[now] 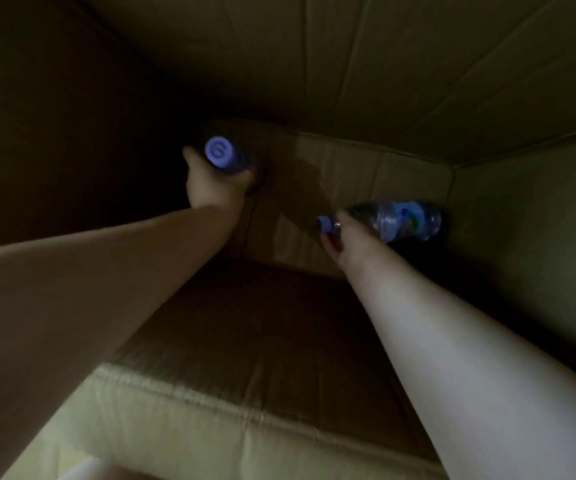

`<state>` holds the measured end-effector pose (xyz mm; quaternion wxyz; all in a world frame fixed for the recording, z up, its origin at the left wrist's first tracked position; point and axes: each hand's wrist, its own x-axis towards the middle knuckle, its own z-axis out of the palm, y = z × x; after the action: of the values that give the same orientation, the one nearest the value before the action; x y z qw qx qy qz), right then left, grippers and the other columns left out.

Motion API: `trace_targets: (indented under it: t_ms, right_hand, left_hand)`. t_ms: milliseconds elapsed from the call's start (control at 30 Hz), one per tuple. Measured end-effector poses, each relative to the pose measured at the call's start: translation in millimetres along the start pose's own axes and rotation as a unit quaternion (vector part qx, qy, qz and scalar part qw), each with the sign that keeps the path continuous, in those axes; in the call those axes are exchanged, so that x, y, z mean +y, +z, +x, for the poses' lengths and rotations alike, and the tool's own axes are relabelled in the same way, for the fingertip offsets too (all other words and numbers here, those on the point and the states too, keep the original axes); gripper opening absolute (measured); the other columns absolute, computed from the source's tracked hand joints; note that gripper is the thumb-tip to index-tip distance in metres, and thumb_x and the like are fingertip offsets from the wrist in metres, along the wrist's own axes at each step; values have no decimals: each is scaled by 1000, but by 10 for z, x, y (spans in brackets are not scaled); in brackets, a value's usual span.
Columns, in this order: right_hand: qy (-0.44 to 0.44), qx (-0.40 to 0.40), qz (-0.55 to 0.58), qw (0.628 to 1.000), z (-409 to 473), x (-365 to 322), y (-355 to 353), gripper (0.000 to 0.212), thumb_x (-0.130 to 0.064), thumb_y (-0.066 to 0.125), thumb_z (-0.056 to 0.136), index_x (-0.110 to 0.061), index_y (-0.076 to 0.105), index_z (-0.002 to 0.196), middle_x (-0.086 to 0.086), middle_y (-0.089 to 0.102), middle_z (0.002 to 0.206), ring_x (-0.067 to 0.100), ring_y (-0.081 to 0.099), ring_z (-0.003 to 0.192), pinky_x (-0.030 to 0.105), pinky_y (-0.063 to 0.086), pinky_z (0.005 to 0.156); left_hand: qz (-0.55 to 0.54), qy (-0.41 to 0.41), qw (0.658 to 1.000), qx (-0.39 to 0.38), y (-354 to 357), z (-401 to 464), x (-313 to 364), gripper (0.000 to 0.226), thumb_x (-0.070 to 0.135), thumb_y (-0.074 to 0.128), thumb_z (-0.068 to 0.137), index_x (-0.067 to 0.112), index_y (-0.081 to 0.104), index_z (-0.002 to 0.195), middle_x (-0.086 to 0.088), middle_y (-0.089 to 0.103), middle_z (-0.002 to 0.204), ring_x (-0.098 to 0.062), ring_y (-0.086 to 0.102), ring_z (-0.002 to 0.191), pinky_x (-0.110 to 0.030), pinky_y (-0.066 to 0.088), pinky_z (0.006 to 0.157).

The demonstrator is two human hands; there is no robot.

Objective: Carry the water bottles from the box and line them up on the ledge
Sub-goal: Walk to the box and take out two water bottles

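No words, brand names or numbers can be read anywhere inside this dim brown cardboard box. The round purple cap of the clear plastic water bottle gripped in the left hand carries a pale circular embossed mark, too blurred to make out as a letter or logo. The second clear plastic water bottle, lying on its side with its neck held by the right hand, has a blue label with patches of yellow and green, but its print is smeared and illegible.
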<state>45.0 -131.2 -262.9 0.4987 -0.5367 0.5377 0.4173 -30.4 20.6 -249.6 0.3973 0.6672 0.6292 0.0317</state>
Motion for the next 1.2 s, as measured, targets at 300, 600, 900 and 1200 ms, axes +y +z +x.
trace_targets:
  t_ms: [300, 600, 900, 1200]
  right_hand:
    - [-281, 139, -570, 760, 171, -122, -193, 50, -22, 61, 90, -8, 47, 136, 16, 40, 143, 36, 38, 133, 43, 36, 110]
    - [-400, 125, -834, 359, 676, -418, -479, 53, -26, 62, 91, -18, 37, 136, 12, 45, 140, 32, 39, 132, 47, 27, 114]
    - [-287, 34, -519, 804, 285, 114, -589, 73, -29, 83, 75, -3, 43, 131, 20, 59, 121, 31, 63, 94, 27, 47, 74]
    - [-279, -73, -398, 871, -1176, 208, -444, 45, -20, 78, 81, -4, 61, 120, 16, 70, 108, 28, 69, 95, 41, 58, 82]
  left_hand:
    - [21, 51, 986, -155, 79, -175, -319, 85, 12, 84, 69, 14, 32, 136, 2, 54, 120, -11, 56, 109, -14, 42, 82]
    - [24, 139, 968, -207, 257, 75, -323, 93, 8, 86, 64, 7, 34, 141, 0, 51, 128, -5, 44, 116, -3, 33, 89]
    - [-34, 32, 966, -253, -84, -72, -64, 60, 25, 82, 70, 29, 43, 115, 11, 60, 107, -12, 60, 106, -35, 50, 96]
    - [-144, -157, 951, -225, -1149, -718, 583, 65, 29, 77, 79, 13, 36, 126, 0, 60, 106, -12, 62, 88, -30, 49, 72]
